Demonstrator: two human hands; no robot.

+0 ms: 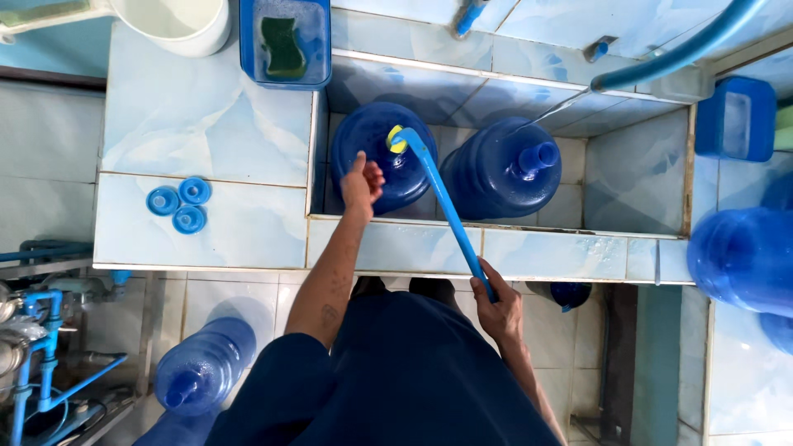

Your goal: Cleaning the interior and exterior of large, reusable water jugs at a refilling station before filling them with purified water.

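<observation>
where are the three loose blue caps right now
In the head view, the three blue caps lie clustered on the tiled counter, left of the basin.

1. Tiled counter (206, 124), pale blue marble-look: three blue caps (180, 205) in a cluster near its front edge, white bucket (178, 21) at the back, blue tub (285, 41) with a green sponge (282, 45) beside the bucket.
2. Tiled basin (636, 177), sunk beside the counter: two blue water jugs (504, 169) upright, side by side.
3. Tiled floor (239, 293): one blue jug (202, 367) lying on its side.
</observation>
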